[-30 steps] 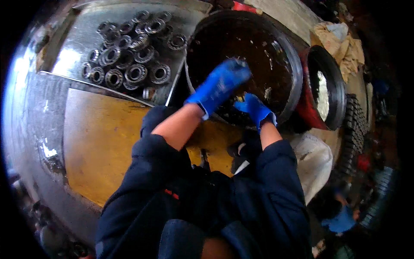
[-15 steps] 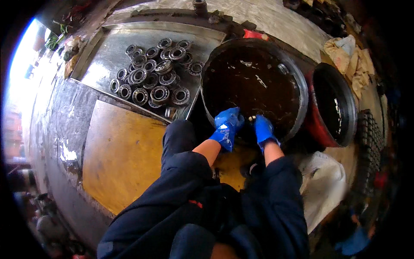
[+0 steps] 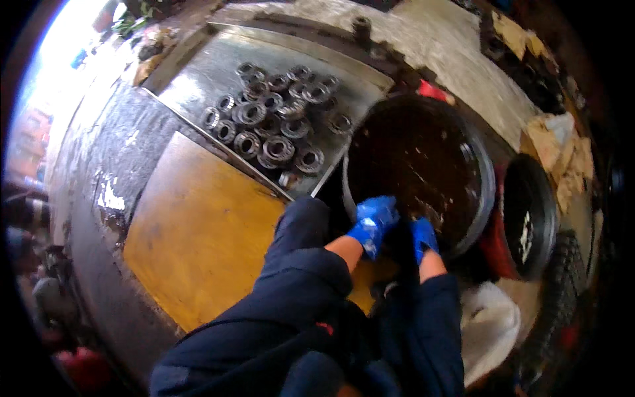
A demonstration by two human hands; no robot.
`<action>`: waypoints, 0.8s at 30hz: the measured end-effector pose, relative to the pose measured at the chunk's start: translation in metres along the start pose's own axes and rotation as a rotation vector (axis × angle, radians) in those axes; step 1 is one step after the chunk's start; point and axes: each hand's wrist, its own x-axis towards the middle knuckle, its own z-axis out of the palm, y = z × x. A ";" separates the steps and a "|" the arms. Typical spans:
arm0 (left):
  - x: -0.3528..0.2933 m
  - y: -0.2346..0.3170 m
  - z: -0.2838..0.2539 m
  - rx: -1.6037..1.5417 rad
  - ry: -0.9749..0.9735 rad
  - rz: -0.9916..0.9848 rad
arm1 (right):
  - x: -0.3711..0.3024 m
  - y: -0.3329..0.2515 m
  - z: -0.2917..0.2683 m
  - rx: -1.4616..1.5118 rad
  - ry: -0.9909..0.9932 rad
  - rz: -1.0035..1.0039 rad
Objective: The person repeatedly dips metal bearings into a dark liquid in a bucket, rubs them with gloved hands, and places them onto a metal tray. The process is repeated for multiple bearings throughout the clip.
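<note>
A wide round drum [image 3: 490,182] holds dark brown liquid with light streaks on its surface. At its near edge, my blue-gloved left hand [image 3: 376,221] reaches over the liquid with its fingers curled. Close to its right is my right hand [image 3: 424,238], gloved in blue, also with bent fingers. Dark shadow fills the gap between them, and whatever the fingers hold is hidden. Left of the drum, a shallow metal tray [image 3: 198,73] carries a heap of ring-shaped bearings [image 3: 278,149], with several lying at its near side.
A second, red-sided drum [image 3: 496,248] stands right of the first. A yellow board [image 3: 198,231] lies left of my legs. Crumpled brown paper [image 3: 565,159] is at the far right, a white sack [image 3: 489,324] nearer, beside dark ridged parts [image 3: 562,271].
The whole view has shifted, so drum, tray and hands appear lower and further right. Both hands stay at the drum's near edge. A small shiny metal piece between them no longer shows.
</note>
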 end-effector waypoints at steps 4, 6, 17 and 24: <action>0.003 0.012 0.011 -0.057 0.227 0.152 | 0.044 0.061 -0.016 -0.698 0.135 -0.253; 0.009 0.043 -0.007 -0.060 0.013 0.121 | 0.075 0.049 -0.041 -0.908 -0.052 0.144; 0.012 0.024 -0.003 -0.086 -0.101 -0.016 | 0.074 0.106 -0.037 -0.205 0.175 0.055; 0.009 0.025 0.001 -0.053 -0.098 -0.032 | 0.070 0.057 -0.037 -1.021 -0.074 -0.004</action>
